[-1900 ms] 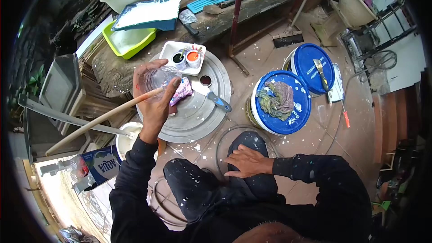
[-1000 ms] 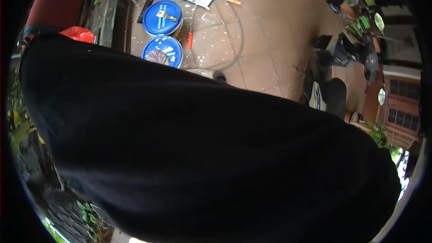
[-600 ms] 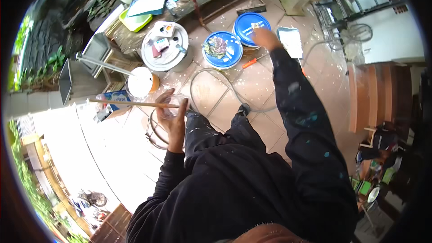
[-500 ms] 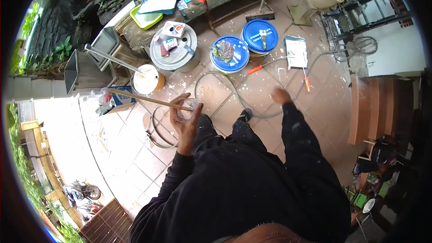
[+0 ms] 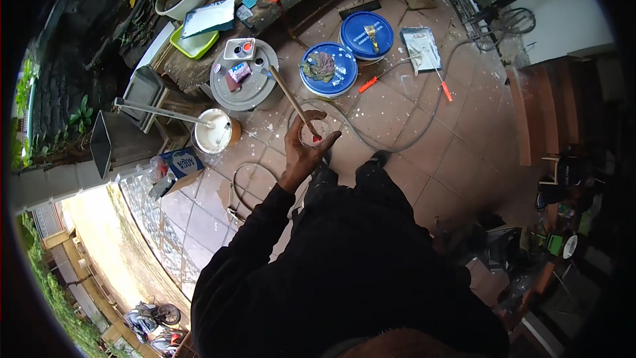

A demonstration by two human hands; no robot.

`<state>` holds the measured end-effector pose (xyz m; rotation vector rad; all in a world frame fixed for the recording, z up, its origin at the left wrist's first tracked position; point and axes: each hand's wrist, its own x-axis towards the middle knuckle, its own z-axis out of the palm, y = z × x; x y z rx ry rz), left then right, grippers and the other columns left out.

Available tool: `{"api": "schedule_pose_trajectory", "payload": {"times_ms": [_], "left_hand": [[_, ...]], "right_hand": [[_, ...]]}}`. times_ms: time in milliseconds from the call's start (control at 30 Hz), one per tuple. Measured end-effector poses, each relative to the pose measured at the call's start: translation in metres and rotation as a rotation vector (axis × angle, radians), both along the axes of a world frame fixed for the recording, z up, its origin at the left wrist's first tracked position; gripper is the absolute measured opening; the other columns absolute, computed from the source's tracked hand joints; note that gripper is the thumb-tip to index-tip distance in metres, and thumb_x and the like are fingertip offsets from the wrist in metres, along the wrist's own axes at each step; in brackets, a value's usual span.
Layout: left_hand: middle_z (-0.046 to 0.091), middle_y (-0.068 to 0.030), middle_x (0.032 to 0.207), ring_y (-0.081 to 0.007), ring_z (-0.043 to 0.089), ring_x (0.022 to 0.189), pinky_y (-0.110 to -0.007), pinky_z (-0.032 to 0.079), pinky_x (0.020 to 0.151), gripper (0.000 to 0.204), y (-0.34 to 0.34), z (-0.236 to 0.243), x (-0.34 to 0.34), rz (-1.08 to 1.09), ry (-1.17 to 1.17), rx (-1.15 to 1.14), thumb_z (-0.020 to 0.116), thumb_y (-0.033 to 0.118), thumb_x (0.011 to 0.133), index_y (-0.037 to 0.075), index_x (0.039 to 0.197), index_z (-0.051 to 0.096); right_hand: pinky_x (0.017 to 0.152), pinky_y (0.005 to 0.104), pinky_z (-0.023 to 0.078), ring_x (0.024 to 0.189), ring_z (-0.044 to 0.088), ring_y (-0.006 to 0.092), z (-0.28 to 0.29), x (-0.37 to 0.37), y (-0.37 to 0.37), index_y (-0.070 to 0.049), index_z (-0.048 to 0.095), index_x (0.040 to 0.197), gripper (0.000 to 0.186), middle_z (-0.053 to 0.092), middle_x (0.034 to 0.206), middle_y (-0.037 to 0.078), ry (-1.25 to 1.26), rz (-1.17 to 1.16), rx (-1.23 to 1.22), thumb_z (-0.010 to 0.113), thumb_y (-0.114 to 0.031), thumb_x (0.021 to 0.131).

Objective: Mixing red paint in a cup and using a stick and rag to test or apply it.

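Observation:
My left hand (image 5: 298, 154) grips a clear plastic cup (image 5: 323, 127) and a long pale wooden stick (image 5: 285, 90), which slants up toward the upper left; red shows at the cup's bottom. My right hand is out of view. Beyond the cup stands a grey round drum lid (image 5: 229, 95) carrying a small white tray of paint pots (image 5: 231, 50) and a pink packet (image 5: 240, 70). Beside it are two blue-lidded buckets, one with a crumpled rag (image 5: 320, 66), the other with a paintbrush (image 5: 372, 38). An open white paint bucket (image 5: 215, 134) holds a long metal handle.
A paint tray (image 5: 421, 50) and orange-handled rollers (image 5: 446, 91) lie on the tiled floor with looping hoses (image 5: 434, 114). A cardboard box (image 5: 183, 166) sits at left, brown steps (image 5: 543, 113) at right. A wooden ledge (image 5: 179, 69) holds trays; parked motorbikes (image 5: 159, 321) show lower left.
I have risen from sitting, so the floor items look smaller and farther. The stick in my left hand has swung from pointing left to upper left. My right arm has dropped out of view.

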<state>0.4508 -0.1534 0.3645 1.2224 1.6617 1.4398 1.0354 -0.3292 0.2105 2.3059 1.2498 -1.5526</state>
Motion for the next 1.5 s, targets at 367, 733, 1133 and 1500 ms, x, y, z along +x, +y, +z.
{"api": "schedule_pose_trajectory", "payload": {"times_ms": [367, 733, 1133, 1500], "left_hand": [[0.069, -0.0072, 0.117, -0.0168, 0.063, 0.101, -0.031, 0.052, 0.086, 0.045, 0.088, -0.001, 0.182, -0.341, -0.036, -0.023, 0.089, 0.008, 0.081, 0.003, 0.118, 0.066], [0.067, -0.0077, 0.117, -0.0175, 0.062, 0.104, -0.031, 0.052, 0.090, 0.050, 0.207, 0.006, 0.455, -0.522, -0.047, 0.092, 0.091, 0.007, 0.079, 0.002, 0.120, 0.064], [0.066, -0.0082, 0.120, -0.0172, 0.064, 0.108, -0.032, 0.053, 0.094, 0.058, 0.362, 0.001, 0.674, -0.799, -0.124, 0.210, 0.094, 0.005, 0.073, 0.003, 0.121, 0.062], [0.069, -0.0075, 0.117, -0.0180, 0.066, 0.104, -0.032, 0.053, 0.092, 0.052, 0.507, 0.018, 0.889, -1.065, -0.066, 0.044, 0.093, 0.010, 0.076, 0.003, 0.119, 0.066]], "right_hand": [[0.096, 0.0433, 0.055, 0.113, 0.069, 0.0327, -0.064, 0.018, 0.029, -0.005, 0.069, 0.129, 0.044, 0.073, 0.120, 0.018, 0.007, -0.127, 0.174, 0.067, -0.034, 0.097], [0.086, 0.0488, 0.055, 0.096, 0.071, 0.0357, -0.101, 0.214, 0.057, -0.002, 0.076, 0.094, 0.037, 0.074, 0.096, 0.018, -0.158, 0.003, -0.049, 0.068, -0.038, 0.095], [0.097, 0.0424, 0.056, 0.113, 0.071, 0.0337, -0.054, 0.363, 0.342, -0.005, 0.069, 0.129, 0.046, 0.073, 0.123, 0.020, 0.033, -0.435, 0.365, 0.068, -0.035, 0.094], [0.084, 0.0409, 0.057, 0.091, 0.074, 0.0288, -0.077, 0.503, 0.282, -0.006, 0.074, 0.117, 0.038, 0.076, 0.097, 0.015, -0.113, -0.736, 0.120, 0.069, -0.033, 0.090]]}}
